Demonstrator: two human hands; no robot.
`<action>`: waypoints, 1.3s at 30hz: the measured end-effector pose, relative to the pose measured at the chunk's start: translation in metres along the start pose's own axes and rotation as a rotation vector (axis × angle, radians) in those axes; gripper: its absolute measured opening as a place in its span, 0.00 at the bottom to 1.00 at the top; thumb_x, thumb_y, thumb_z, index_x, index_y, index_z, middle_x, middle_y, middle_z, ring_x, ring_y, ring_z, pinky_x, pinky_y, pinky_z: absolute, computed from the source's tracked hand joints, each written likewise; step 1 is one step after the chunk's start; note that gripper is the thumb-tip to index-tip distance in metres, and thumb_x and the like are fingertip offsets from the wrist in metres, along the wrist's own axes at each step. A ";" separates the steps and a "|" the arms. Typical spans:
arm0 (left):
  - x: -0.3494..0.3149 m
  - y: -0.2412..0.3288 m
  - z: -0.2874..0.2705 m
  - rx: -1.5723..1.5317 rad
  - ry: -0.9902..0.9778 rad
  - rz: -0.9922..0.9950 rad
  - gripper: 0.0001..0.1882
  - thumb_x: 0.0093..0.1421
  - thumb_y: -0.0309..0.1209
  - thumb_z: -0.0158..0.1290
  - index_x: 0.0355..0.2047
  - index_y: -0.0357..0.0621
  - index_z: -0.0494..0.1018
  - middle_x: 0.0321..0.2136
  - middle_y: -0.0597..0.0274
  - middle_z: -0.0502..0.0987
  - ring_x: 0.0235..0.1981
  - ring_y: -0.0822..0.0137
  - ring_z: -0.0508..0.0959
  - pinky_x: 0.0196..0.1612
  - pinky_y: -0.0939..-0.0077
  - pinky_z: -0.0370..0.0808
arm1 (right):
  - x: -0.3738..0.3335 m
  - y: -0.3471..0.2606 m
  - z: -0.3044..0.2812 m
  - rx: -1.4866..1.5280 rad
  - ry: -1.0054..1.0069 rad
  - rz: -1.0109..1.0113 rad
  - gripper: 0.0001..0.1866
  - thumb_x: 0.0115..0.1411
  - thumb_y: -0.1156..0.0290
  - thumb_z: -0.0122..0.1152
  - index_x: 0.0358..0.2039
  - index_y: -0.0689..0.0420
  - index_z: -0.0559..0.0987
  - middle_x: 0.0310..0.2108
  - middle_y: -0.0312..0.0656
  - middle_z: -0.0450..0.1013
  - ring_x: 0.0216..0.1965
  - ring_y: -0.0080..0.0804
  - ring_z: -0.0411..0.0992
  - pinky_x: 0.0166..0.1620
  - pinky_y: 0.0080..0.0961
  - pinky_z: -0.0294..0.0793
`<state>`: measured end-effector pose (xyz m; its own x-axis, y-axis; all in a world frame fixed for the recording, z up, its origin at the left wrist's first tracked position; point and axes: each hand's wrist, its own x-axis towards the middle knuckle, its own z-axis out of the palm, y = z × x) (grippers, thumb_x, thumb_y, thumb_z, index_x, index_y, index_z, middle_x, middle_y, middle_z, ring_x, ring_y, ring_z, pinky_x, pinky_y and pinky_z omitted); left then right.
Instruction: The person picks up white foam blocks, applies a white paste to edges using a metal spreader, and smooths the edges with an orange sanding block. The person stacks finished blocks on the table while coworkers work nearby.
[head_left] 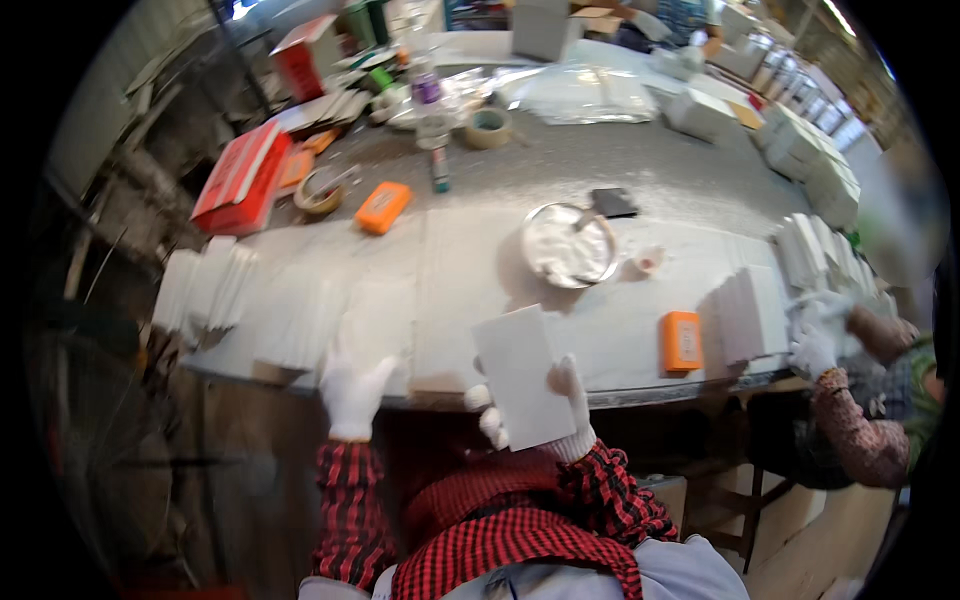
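Note:
My right hand (572,415), in a white knit glove, grips a flat white rectangular tile (522,378) in front of the table's near edge. Its fingers wrap behind the tile and the thumb lies along the right side. Farther left, my left hand (352,392), also gloved, reaches over the table edge with thumb and fingers apart. It is beside a row of upright white tiles (295,318); its fingertips are blurred against the white surface. Beyond the held tile stands a round bowl (568,246) of white paste with a tool in it.
An orange box (682,341) lies near the right-hand tile stack (748,315); another orange box (383,208) lies farther back. Tape rolls (488,128), a red carton (242,178) and white boxes (700,114) stand behind. At right, a co-worker's gloved hand (815,350) works by more tiles.

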<state>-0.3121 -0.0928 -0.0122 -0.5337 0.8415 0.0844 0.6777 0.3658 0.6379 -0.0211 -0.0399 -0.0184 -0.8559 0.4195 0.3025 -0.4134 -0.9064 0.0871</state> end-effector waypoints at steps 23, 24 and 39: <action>-0.045 0.062 -0.012 -1.572 -0.422 -0.123 0.54 0.58 0.29 0.70 0.77 0.44 0.48 0.50 0.61 0.76 0.39 0.72 0.81 0.34 0.76 0.84 | -0.183 -0.222 0.195 -2.636 2.221 -0.046 0.48 0.57 0.37 0.68 0.69 0.52 0.67 0.55 0.58 0.75 0.54 0.60 0.76 0.54 0.49 0.76; -0.047 0.066 -0.008 -1.690 -0.455 -0.102 0.53 0.58 0.33 0.71 0.76 0.42 0.50 0.50 0.62 0.77 0.40 0.72 0.81 0.37 0.75 0.84 | -0.190 -0.223 0.195 -2.658 2.235 -0.044 0.48 0.57 0.37 0.68 0.69 0.53 0.67 0.55 0.59 0.75 0.54 0.60 0.75 0.54 0.49 0.76; -0.069 0.105 -0.015 -1.517 -0.299 -0.133 0.37 0.67 0.16 0.50 0.75 0.39 0.54 0.63 0.57 0.71 0.61 0.66 0.73 0.62 0.72 0.71 | -0.036 -0.036 0.138 -2.491 0.837 -0.494 0.33 0.57 0.69 0.74 0.62 0.61 0.76 0.50 0.48 0.80 0.47 0.34 0.78 0.51 0.31 0.78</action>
<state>-0.2123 -0.1185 0.0606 -0.3044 0.9502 -0.0662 -0.5928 -0.1346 0.7940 0.0669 -0.0295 0.0988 -0.3222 0.8809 0.3467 0.5291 0.4712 -0.7057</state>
